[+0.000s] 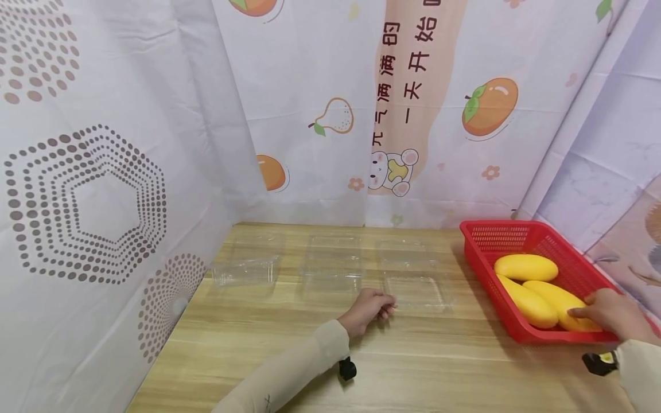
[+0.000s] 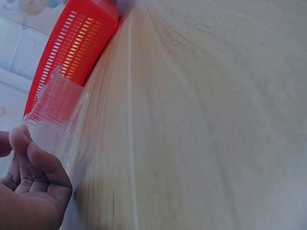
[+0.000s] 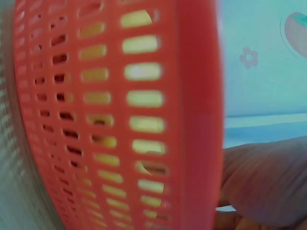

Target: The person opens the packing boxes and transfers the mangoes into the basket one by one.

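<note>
Several clear plastic boxes (image 1: pixel 330 281) stand in rows on the wooden table. My left hand (image 1: pixel 368 310) is at the near left corner of the front right plastic box (image 1: pixel 415 291), pinching its edge between thumb and curled fingers. That box also shows beyond the left hand (image 2: pixel 36 187) in the left wrist view. Inside the red basket (image 1: pixel 496 304), my right hand (image 1: pixel 617 315) grips the nearest yellow mango (image 1: pixel 555 298), thumb on top; its other fingers are partly hidden. Two more mangoes lie beside it, one to the left (image 1: pixel 529 304) and one behind (image 1: pixel 525 267).
The perforated basket wall (image 3: pixel 96 110) fills much of the right wrist view, between camera and fruit. Printed curtains (image 1: pixel 310 115) hang behind the table (image 1: pixel 248 338) and along both sides. The basket stands at the table's right side, near the right curtain.
</note>
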`<state>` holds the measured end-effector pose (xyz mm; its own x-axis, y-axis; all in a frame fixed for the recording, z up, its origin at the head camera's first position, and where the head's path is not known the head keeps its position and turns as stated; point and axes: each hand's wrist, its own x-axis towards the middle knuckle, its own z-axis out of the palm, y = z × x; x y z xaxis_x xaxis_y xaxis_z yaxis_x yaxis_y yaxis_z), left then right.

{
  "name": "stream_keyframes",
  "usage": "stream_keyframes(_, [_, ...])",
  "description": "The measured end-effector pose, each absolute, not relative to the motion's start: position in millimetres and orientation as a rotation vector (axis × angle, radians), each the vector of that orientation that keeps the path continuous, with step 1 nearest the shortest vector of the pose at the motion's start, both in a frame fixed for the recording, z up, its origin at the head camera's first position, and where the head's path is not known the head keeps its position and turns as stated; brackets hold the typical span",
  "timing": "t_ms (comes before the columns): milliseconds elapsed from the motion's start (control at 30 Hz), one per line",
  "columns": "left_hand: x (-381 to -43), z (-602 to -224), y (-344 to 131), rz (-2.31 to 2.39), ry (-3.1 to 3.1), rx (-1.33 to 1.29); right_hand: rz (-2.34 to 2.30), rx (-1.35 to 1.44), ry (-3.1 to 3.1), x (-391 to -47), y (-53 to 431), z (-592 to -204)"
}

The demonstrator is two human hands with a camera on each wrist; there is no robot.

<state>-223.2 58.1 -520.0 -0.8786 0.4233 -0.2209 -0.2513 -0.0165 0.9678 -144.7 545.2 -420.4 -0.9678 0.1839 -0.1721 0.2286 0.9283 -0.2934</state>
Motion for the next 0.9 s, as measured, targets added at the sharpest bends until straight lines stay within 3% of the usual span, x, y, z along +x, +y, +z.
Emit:
stream_keyframes(333, [-228.1,-520.1,46.5,1.886,1.776,0.225,-0.407,0.304,3.013,-159.5,506.7,-402.4])
stream_keyframes(467, [-226.8,-509.8,35.2,1.758,1.818,0.366,-0.408,0.208,3.141,-164.6,490.5,-398.5])
stream_keyframes(700, [-233.2,-451.7,1.7,1.443,2.092,0.898,-0.493,0.034,3.234,-172.4,457.8,-385.8])
stream_keyframes(900, [-250.1,-398.6,-35.9,1.305,2.396,1.091,-0.528,-0.114,3.301,-179.4,425.2,-376.6])
